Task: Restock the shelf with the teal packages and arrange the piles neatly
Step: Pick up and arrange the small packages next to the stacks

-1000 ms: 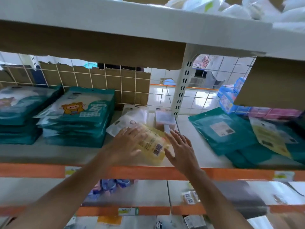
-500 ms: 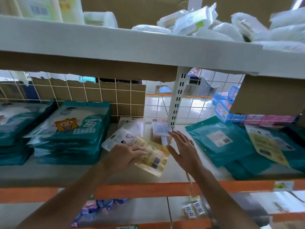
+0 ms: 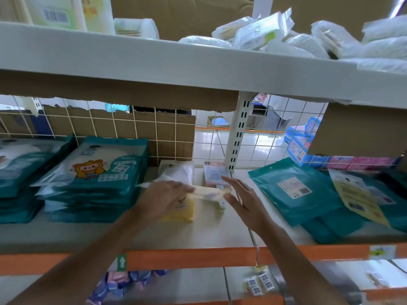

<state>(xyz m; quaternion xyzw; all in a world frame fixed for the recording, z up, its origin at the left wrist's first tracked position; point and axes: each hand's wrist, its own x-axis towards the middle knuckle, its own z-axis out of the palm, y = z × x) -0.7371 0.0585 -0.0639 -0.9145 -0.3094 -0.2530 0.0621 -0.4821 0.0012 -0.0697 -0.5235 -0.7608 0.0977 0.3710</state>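
A neat pile of teal packages point(image 3: 99, 172) with a cartoon figure on top lies on the middle shelf point(image 3: 198, 236), left of centre. A second teal pile point(image 3: 19, 172) sits at the far left. To the right, loose teal packages point(image 3: 293, 190) lie fanned and askew. Between the piles my left hand point(image 3: 163, 199) grips a yellow packet point(image 3: 209, 192), whose right end is raised off the shelf. My right hand point(image 3: 242, 199) hovers beside that end, fingers straight, holding nothing.
White and clear packets point(image 3: 178, 172) and a small box point(image 3: 213, 175) lie behind the hands by the upright post point(image 3: 237, 139). A yellow-leaflet packet point(image 3: 356, 194) rests on the right teal heap. The upper shelf point(image 3: 198, 60) overhangs closely. A wire grid backs the shelf.
My left hand has turned the yellow packet and raised its right end; before, it lay flat under the hand. My right hand stayed beside it. The view has tilted upward.
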